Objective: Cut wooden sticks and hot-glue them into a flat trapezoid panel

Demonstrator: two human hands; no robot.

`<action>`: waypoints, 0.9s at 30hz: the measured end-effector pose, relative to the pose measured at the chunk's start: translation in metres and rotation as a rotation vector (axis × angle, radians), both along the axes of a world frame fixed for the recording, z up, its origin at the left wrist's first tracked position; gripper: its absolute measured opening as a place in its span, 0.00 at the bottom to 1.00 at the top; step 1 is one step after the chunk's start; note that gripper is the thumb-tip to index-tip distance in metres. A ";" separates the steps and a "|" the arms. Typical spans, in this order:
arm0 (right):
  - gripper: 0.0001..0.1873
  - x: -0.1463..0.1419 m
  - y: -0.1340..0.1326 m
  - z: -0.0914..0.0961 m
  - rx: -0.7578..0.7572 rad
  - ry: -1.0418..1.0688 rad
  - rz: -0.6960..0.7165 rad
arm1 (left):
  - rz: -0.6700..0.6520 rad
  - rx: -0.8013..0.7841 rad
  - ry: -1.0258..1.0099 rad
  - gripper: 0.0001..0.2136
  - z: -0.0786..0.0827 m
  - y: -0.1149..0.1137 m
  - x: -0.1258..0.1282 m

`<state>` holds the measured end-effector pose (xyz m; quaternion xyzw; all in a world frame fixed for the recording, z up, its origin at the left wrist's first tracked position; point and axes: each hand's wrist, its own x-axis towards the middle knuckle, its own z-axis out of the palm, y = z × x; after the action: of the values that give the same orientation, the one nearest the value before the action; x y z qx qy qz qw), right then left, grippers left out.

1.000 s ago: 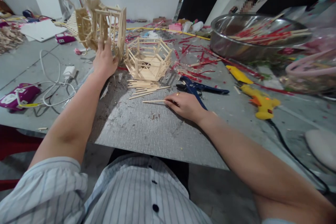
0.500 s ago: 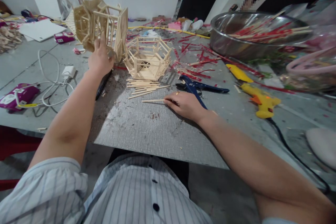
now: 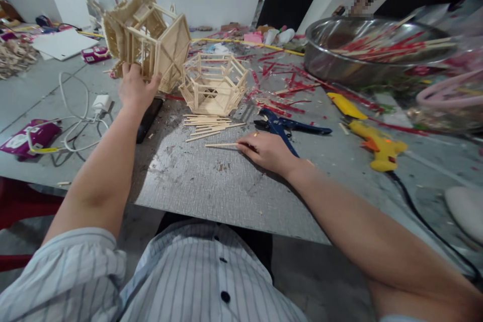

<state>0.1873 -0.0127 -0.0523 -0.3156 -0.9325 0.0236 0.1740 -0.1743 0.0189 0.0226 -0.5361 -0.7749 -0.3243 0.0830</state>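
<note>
My left hand (image 3: 138,85) grips the lower near side of a large wooden-stick model (image 3: 173,50), which stands tilted at the back left. Its fingers are spread, thumb on one side, and partly hidden among the sticks. Between the thumb and fingers of my right hand (image 3: 267,152) is one end of a thin wooden stick (image 3: 221,146), held low over the table and pointing left. A smaller six-sided stick frame (image 3: 213,105) sits between the hands, with a loose pile of wooden sticks (image 3: 211,123) in front of it. Blue-handled cutters (image 3: 279,128) lie just behind my right hand.
A yellow glue gun (image 3: 381,146) with a black cord lies to the right. Behind it stands a steel basin (image 3: 324,55) holding red-and-tan sticks. Red scraps (image 3: 290,93) litter the table's back. A black phone-like object (image 3: 150,121), white charger (image 3: 101,103) and purple pack (image 3: 32,138) are left.
The large stick model has turned and tilted, showing more of its flat right panel. My left hand has shifted slightly left and lower on it. My right hand keeps its stick in place.
</note>
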 end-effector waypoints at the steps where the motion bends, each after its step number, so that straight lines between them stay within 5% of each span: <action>1: 0.16 0.000 0.000 0.000 0.001 0.001 0.001 | 0.008 -0.006 0.003 0.22 0.000 0.000 -0.001; 6: 0.16 0.000 0.000 0.001 0.013 0.003 0.006 | 0.107 -0.176 0.040 0.22 -0.004 0.005 -0.011; 14: 0.16 0.000 0.000 0.000 0.024 0.002 0.003 | 0.036 0.068 -0.110 0.16 -0.026 0.027 -0.052; 22: 0.16 0.001 0.000 -0.002 -0.006 -0.006 -0.004 | 0.076 -0.043 -0.141 0.19 -0.024 0.019 -0.049; 27: 0.16 0.001 0.000 -0.002 0.002 -0.007 -0.003 | -0.027 0.035 -0.217 0.23 -0.027 0.018 -0.050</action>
<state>0.1882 -0.0122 -0.0548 -0.3168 -0.9327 0.0214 0.1711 -0.2244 0.0365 -0.0043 -0.5069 -0.7663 -0.3948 0.0036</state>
